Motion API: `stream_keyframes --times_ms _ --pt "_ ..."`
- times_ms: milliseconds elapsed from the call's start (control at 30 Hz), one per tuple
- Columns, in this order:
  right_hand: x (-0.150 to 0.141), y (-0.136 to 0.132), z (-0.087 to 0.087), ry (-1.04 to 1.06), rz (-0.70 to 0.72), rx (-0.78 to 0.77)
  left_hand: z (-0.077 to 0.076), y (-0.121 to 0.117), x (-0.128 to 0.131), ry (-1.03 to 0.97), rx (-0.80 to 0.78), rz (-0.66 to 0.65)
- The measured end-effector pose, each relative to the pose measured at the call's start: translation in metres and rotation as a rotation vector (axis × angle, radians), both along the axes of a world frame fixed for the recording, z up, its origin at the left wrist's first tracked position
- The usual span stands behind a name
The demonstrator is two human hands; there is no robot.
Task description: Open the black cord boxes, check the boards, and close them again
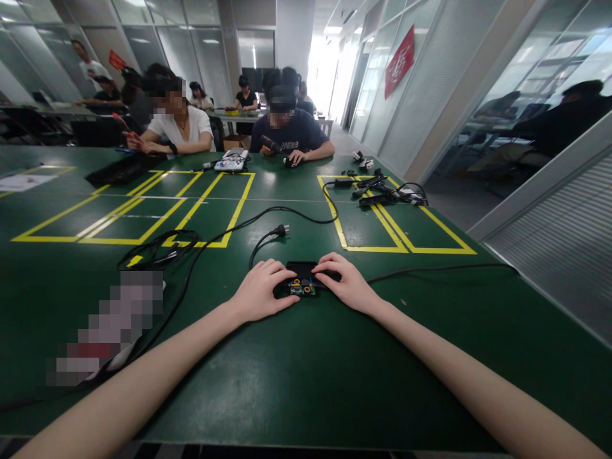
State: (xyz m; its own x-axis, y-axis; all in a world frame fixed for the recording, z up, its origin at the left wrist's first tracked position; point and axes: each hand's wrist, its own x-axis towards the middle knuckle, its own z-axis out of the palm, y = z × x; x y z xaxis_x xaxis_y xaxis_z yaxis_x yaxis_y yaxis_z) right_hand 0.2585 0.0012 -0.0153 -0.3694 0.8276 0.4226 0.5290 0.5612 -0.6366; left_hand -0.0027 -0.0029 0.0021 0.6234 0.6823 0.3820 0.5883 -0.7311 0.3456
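In the head view an opened black power adapter (pixel 303 268) lies on the green table before me, with a small circuit board (pixel 303 288) showing in its case. My left hand (pixel 261 290) grips the left side, thumb at the near edge and a finger on the far part. At the right side, my right hand (pixel 347 280) has thumb and index finger closed on the case edge, close to a blue wire. A cord with a black plug (pixel 281 231) curves out beyond my left hand. Another black cable (pixel 440 268) runs off to the right.
A blurred-out long object (pixel 115 325) lies left, near a coiled black cable (pixel 160 248). Yellow tape (pixel 227 239) marks rectangles on the table (pixel 306 382). Adapters and cables (pixel 377 191) are heaped at far right. Two co-workers (pixel 291 131) sit opposite; a white device (pixel 233 159) stands before them.
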Motion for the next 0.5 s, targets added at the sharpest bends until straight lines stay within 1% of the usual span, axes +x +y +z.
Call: stream_keyframes --times_ms 133,233,367,500 --pt "-0.0004 -0.0006 0.0009 0.059 0.011 -0.035 0.0021 -0.0006 0.0001 -0.092 -0.058 0.051" --pt "-0.0002 -0.0016 0.0028 0.103 0.028 -0.078 -0.0002 0.001 -0.0015 -0.15 -0.12 0.083" --pt "-0.001 -0.0031 0.0039 0.185 0.05 -0.121 -0.0039 0.0038 -0.004 -0.189 -0.187 0.057" --pt "-0.0037 -0.0037 0.0016 0.289 0.054 -0.2 -0.0031 0.0041 -0.0046 -0.205 -0.22 0.039"
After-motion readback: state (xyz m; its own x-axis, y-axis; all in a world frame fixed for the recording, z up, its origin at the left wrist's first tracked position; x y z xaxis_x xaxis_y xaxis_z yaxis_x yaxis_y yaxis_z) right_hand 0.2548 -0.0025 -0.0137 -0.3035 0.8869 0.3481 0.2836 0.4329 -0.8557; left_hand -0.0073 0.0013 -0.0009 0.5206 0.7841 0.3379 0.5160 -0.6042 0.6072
